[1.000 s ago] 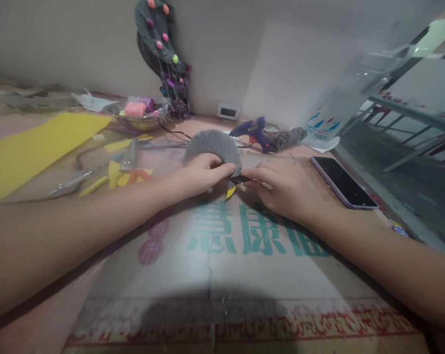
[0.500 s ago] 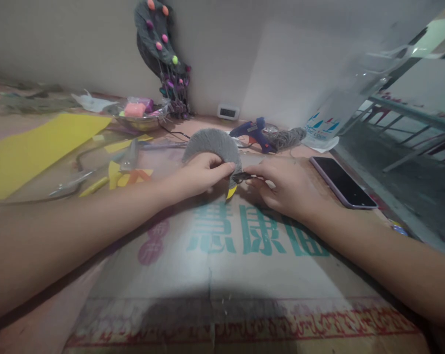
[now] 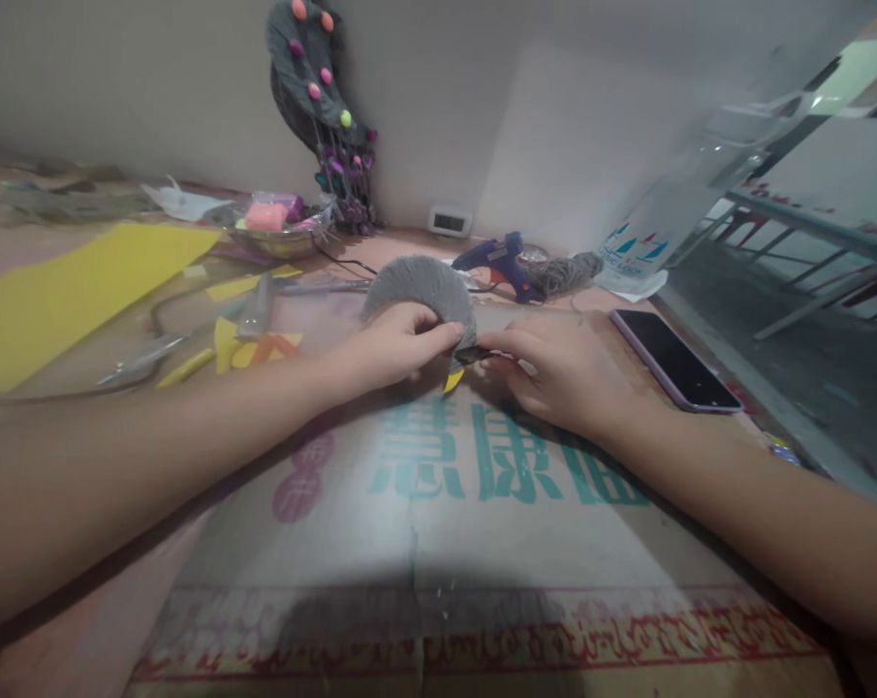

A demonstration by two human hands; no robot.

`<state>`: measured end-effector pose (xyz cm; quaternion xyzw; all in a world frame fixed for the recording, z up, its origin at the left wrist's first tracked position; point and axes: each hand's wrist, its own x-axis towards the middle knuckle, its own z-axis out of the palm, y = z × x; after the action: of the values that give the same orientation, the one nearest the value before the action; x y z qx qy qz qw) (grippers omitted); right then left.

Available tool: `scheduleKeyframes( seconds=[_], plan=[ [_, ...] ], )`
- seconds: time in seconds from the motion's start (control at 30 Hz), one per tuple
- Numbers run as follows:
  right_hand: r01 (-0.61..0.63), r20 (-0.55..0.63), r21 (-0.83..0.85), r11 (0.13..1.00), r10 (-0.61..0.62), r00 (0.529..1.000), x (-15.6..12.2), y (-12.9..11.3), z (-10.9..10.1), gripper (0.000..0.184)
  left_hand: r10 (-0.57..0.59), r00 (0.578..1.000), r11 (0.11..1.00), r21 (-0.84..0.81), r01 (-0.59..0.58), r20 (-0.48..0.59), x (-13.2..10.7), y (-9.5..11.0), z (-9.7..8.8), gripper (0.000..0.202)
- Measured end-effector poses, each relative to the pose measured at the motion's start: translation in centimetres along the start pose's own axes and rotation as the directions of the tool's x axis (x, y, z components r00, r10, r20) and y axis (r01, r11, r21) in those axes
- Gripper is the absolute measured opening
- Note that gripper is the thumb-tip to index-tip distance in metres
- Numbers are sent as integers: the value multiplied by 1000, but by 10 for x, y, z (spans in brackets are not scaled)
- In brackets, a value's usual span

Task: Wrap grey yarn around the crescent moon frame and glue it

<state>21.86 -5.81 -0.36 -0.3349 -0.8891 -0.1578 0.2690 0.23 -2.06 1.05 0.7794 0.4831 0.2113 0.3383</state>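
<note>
my left hand (image 3: 407, 341) gripping the gray crescent (image 3: 420, 281) at the cardboard (image 3: 351, 543)'s far side, my right hand (image 3: 544, 366) pinching a small dark piece (image 3: 472, 355) by its near end, phone (image 3: 676, 359) farther right

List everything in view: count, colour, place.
Yarn-wrapped crescent: 1, grey, yellow tip, left hand
Small flat piece: 1, dark, right fingertips
Printed cardboard sheet: 1, tan, under hands
Flat rectangular sheet: 1, yellow, left
Cut scraps: several, yellow/orange, left of centre
Bowl of wrapped packs: 1, pink/purple packs, back left
Beaded crescent: 1, grey, against wall
Digital display: 1, white, by wall
Glue gun: 1, blue, back centre
Yarn bundle: 1, grey, beside gun
Printed plastic bag: 1, translucent, back right
Rectangular phone: 1, black, right
Left clutter: blurred
Left hand, right hand: 2, bare, centre
</note>
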Motion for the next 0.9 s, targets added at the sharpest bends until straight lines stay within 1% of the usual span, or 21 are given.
scheduleKeyframes(
  seconds=[0.17, 0.33, 0.53, 0.63, 0.77, 0.9],
  plan=[
    [5, 41, -16, 1000, -4, 999, 2, -1, -1, 21, -9, 1000, 999, -48, 10, 9, 0, -1, 2, 45],
    [21, 41, -11, 1000, -21, 999, 3, -1, -1, 20, -34, 999, 993, -108, 38, 34, 1, -1, 3, 42],
    [23, 42, -11, 1000, -23, 999, 3, -1, -1, 21, -37, 999, 997, -64, 39, 20, 0, 2, 2, 43],
    [19, 42, -28, 999, -18, 999, 3, -1, -1, 22, -29, 1000, 999, -17, 29, 3, -1, 3, 1, 43],
    [-18, 39, -5, 1000, 18, 999, 1, -1, 0, 23, 10, 1000, 1000, 20, -10, -11, -1, 3, -1, 44],
    [-54, 37, 11, 999, 53, 998, 0, -1, -2, 24, -8, 1000, 1000, 12, 8, -12, 0, 2, -2, 44]
  ],
)
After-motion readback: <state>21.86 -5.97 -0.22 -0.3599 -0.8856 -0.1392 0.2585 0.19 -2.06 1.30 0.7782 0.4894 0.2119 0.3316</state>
